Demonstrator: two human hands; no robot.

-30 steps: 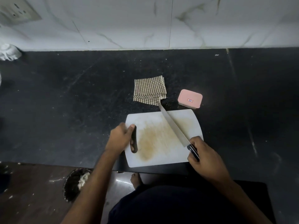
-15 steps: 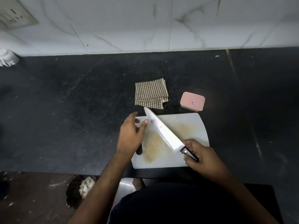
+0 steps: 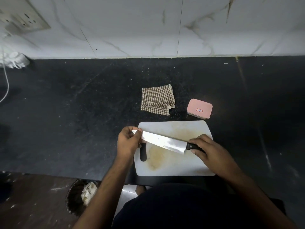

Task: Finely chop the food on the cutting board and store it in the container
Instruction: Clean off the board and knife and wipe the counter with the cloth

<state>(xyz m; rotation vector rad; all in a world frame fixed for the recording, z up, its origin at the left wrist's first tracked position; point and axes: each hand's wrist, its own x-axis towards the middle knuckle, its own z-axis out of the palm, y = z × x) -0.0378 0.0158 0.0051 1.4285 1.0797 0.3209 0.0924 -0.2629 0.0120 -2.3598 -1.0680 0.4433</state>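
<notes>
Centrally, right hand grips the black handle of a knife; left hand pinches the blade tip at 9 o'clock. Blade spans white cutting board, stained, no food discernible. Board's near edge meets the black counter lip. Closed pink container near, 1 o'clock; checked cloth, 12 o'clock.

Your left hand hides the knife tip and the upper end of the cutting board's handle slot; your right hand covers most of the knife handle.
</notes>
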